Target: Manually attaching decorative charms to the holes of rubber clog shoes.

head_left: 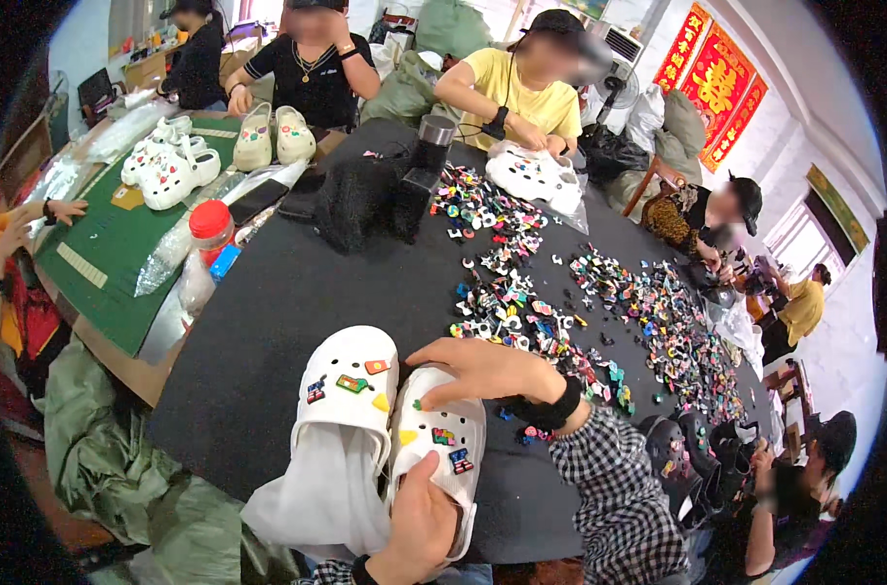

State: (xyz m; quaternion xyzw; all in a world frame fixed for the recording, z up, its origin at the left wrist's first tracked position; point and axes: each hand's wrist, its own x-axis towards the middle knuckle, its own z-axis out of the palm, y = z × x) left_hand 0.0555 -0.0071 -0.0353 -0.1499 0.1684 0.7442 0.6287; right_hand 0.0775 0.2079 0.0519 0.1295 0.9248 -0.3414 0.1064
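Two white clogs lie side by side at the table's near edge, toes pointing away. The left clog (pixel 338 390) carries several small coloured charms and has thin white wrapping (pixel 331 487) bunched in its opening. My left hand (pixel 424 526) grips the right clog (pixel 468 419) at its foot opening, thumb on the upper and the other fingers mostly hidden inside. Across the same clog's toe lies my right hand (pixel 497 370). Its thumb presses beside a small green charm (pixel 417 404), while its fingers curve around the toe. Yellow, green-red and blue-red charms also sit on this clog.
Piles of loose multicoloured charms (pixel 521 317) spread over the black table (pixel 258 341). Dark clogs (pixel 672 448) stand at the right. A black stand (pixel 414 185) is farther back. Co-workers sit around; one in yellow handles bagged white clogs (pixel 536 180). A green mat (pixel 121 263) lies left.
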